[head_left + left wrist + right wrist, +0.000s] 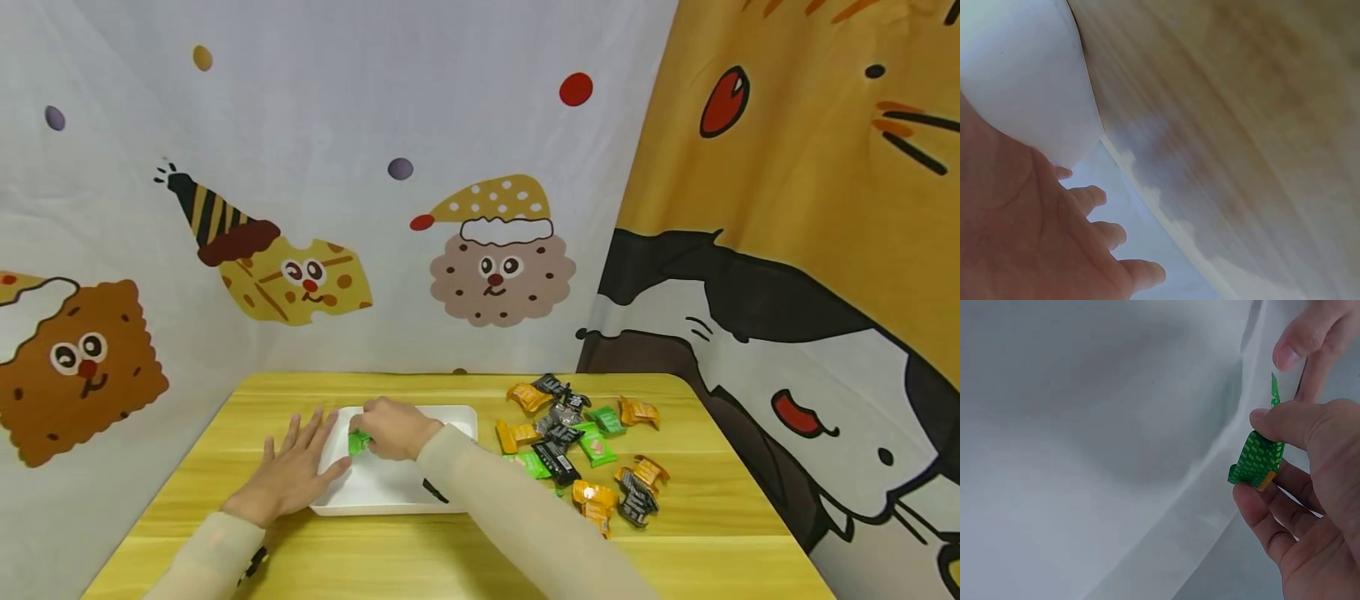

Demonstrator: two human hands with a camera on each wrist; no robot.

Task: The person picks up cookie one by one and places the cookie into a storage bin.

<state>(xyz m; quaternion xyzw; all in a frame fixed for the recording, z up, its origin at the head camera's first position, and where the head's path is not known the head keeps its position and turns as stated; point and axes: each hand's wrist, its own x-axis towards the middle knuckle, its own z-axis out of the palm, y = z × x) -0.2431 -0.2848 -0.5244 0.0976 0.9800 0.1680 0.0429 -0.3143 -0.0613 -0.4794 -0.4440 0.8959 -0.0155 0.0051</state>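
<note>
A green-wrapped candy [1257, 456] is pinched between the thumb and fingers of my right hand [393, 427], at the left part of a white tray [382, 487]. In the right wrist view that hand [1316, 487] holds the shiny green wrapper near the tray's wall. My left hand [292, 467] lies against the tray's left side with its fingers spread, thumb at the rim. The left wrist view shows its palm [1029, 219] beside the white tray wall [1035, 75], holding nothing.
Several wrapped candies lie loose on the wooden table [360, 558] to the right of the tray: orange ones [596, 496], black ones [557, 462] and green ones [596, 444]. Behind the table hangs a printed cartoon curtain [330, 125].
</note>
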